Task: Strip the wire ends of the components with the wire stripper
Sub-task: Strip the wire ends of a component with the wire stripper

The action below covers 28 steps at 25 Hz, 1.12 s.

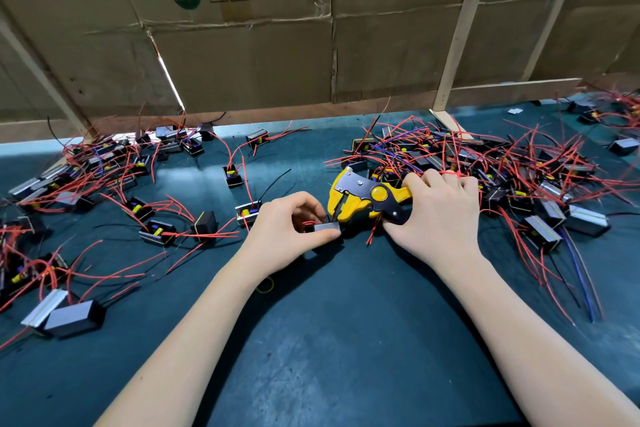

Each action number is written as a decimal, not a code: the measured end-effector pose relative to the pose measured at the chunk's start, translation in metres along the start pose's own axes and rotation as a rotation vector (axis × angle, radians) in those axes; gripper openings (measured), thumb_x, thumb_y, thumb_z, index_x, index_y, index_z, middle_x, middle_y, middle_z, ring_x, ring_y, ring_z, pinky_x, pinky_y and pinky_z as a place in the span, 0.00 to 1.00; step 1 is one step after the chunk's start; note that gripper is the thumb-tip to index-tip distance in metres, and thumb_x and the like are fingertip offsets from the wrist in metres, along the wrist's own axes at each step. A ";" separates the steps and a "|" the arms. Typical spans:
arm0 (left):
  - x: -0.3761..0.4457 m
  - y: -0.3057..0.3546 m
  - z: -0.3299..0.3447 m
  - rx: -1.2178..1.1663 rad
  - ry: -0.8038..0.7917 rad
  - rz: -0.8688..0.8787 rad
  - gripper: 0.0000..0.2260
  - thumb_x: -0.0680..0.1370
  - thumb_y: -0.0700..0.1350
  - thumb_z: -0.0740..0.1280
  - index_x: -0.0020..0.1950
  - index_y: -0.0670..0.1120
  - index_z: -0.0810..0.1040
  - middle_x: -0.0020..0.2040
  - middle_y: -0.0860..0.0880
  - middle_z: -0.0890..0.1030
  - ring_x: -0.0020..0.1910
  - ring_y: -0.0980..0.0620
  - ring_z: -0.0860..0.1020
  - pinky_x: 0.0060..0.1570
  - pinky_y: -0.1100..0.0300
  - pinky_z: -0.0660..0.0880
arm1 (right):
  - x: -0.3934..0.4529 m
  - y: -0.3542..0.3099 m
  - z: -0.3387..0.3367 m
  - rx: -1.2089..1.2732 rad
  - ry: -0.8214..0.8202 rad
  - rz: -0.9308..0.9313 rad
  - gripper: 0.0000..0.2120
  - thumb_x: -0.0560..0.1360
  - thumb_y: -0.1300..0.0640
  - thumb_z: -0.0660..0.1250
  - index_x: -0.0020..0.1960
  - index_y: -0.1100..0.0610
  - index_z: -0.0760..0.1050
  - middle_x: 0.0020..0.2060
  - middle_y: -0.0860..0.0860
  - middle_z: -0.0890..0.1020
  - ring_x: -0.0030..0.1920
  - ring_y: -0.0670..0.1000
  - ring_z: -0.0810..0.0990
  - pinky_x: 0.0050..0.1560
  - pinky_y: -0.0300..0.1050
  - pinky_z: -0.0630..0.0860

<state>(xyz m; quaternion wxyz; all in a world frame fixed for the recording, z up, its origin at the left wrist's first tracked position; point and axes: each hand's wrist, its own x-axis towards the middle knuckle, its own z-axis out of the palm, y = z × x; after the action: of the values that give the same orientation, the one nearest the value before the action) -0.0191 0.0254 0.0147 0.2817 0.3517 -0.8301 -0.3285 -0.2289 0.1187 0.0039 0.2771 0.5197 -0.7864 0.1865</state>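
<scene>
Dark green table (pixel 329 340) backed by cardboard. Left hand (pixel 284 229) pinches a small black component (pixel 325 228) at centre; right hand (pixel 440 208) grips the yellow wire stripper (pixel 360 199), long axis running left–right, nose immediately right of the component, apparently about to take a lead.

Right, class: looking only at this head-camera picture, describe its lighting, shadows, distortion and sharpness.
Head view: light comes from above, casting soft shadows under both forearms on the dark mat; wide-angle distortion bows the wooden posts and stretches the arms at the bottom edge; the yellow wire stripper in the right hand and the component pinched by the left hand look sharp; far corners smear.
</scene>
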 end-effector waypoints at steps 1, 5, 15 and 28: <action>0.000 0.000 0.000 -0.004 -0.001 -0.005 0.12 0.67 0.48 0.80 0.44 0.47 0.80 0.37 0.55 0.83 0.35 0.65 0.77 0.40 0.70 0.71 | 0.000 0.000 0.000 0.005 0.006 -0.004 0.21 0.60 0.42 0.74 0.42 0.57 0.76 0.38 0.55 0.77 0.40 0.59 0.75 0.47 0.52 0.62; 0.000 0.001 -0.001 0.017 -0.010 0.006 0.15 0.66 0.47 0.81 0.46 0.47 0.79 0.39 0.54 0.84 0.38 0.65 0.78 0.42 0.71 0.71 | 0.001 0.001 -0.002 0.009 0.056 -0.034 0.20 0.61 0.43 0.72 0.42 0.58 0.76 0.36 0.54 0.76 0.39 0.59 0.74 0.46 0.52 0.62; -0.002 0.003 0.000 0.081 -0.012 0.088 0.18 0.66 0.45 0.80 0.49 0.47 0.76 0.40 0.54 0.84 0.42 0.55 0.81 0.47 0.70 0.72 | 0.004 -0.002 -0.009 0.001 0.028 -0.072 0.18 0.59 0.44 0.75 0.34 0.56 0.73 0.30 0.53 0.76 0.32 0.58 0.75 0.43 0.50 0.63; 0.000 -0.002 -0.007 0.003 -0.049 0.047 0.12 0.66 0.44 0.81 0.45 0.47 0.81 0.42 0.54 0.84 0.43 0.60 0.82 0.46 0.67 0.76 | 0.003 0.006 -0.003 0.039 -0.016 0.061 0.25 0.64 0.36 0.73 0.44 0.57 0.78 0.39 0.54 0.79 0.43 0.60 0.78 0.48 0.52 0.65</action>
<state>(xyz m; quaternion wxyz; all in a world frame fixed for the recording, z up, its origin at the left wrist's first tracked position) -0.0136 0.0218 0.0173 0.2682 0.3244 -0.8452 -0.3293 -0.2347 0.1207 0.0080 0.2547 0.5022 -0.8003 0.2061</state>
